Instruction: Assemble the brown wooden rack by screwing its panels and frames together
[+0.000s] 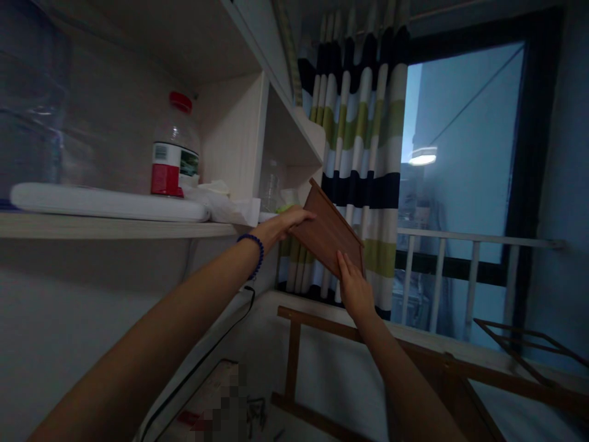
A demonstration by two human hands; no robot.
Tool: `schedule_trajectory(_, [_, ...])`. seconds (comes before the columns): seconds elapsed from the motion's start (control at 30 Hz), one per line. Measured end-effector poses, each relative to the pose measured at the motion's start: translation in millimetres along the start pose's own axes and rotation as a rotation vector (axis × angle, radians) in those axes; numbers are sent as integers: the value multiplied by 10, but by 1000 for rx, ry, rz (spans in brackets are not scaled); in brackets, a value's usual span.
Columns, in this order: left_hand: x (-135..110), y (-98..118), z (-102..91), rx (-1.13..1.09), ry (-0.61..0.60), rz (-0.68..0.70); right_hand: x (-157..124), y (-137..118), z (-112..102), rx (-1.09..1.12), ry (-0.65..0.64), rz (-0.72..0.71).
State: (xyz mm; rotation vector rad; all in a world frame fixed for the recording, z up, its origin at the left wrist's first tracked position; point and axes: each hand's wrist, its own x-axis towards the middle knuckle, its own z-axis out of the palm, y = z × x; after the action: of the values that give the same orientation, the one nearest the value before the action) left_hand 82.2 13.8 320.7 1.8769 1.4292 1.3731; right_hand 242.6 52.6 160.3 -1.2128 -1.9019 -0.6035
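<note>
Board point(326, 230) before the curtain point(356, 132), long axis slanting down rightward: our left hand point(291, 221) pinches its left end; our right hand point(355, 287) touches its lower end, whether pinching we cannot tell.

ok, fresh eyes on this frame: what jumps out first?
The brown board, held mid-frame by the left hand and right hand. Then the striped curtain behind it, beside the bright window. On the shelf at the picture's left, the red-capped bottle stands out.
</note>
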Motion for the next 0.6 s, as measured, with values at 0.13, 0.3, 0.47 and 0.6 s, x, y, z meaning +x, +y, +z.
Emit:
schedule_trajectory(0.13, [-67,-282,243,105,56,148,-11,-22,7,128,-53,90])
schedule_trajectory(0.3, [-227,-651,458,347,141,314,17,41,21,368,50,193])
schedule_trajectory(0.47, [-445,-892,454,602,18,438,45,155,52,470,266,358])
schedule_trajectory(0.6, [-569,-993,466,714,-70,481,41,147,14,508,350,380])
